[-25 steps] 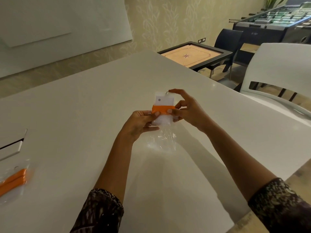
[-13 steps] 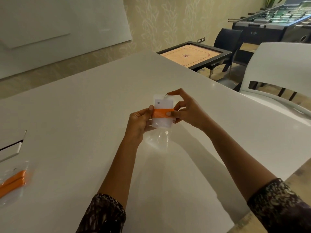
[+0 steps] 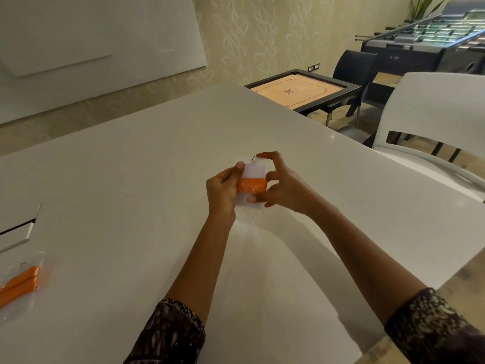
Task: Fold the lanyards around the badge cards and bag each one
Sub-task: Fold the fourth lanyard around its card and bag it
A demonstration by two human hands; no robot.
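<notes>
A white badge card [image 3: 253,171] with an orange lanyard [image 3: 252,185] wound around its middle is held upright above the white table [image 3: 131,185]. My left hand [image 3: 223,191] grips its left edge, thumb on the top corner. My right hand [image 3: 282,189] pinches its right side, with the index finger on the metal clip at the top. A clear plastic bag [image 3: 248,222] hangs below the card, between my hands. The card's lower part sits in the bag's mouth.
A bagged badge with an orange lanyard [image 3: 19,283] lies at the table's left edge, next to a white flat object [image 3: 15,233]. A white chair [image 3: 433,122] stands at the right. A carrom table [image 3: 299,89] and a foosball table [image 3: 425,40] stand beyond.
The card has turned, so the printed face no longer shows. My left thumb moved up to the card's top corner. The bag hangs shorter below the card than before.
</notes>
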